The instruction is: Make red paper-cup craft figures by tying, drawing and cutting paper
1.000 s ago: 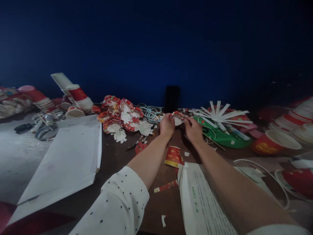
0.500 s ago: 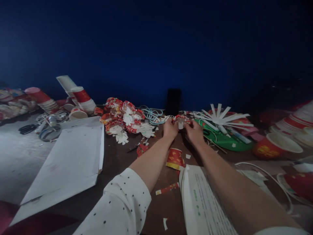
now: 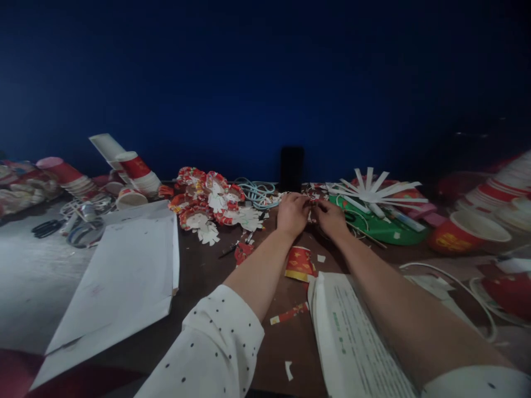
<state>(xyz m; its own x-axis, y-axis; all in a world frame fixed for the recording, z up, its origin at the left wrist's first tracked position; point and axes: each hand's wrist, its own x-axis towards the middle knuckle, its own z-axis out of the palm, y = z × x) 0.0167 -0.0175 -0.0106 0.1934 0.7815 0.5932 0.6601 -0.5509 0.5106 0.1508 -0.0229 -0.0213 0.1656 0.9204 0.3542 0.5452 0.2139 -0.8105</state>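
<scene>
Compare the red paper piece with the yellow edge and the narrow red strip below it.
The red paper piece is broad; the red strip is slim.
The piece has a yellow edge; the strip has a pale left end.
The piece lies nearer the left hand than the strip.
Both are red and patterned.

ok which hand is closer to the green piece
Right. The right hand is just to the left of the green piece; the left hand is farther left, on the right hand's far side from it.
</scene>
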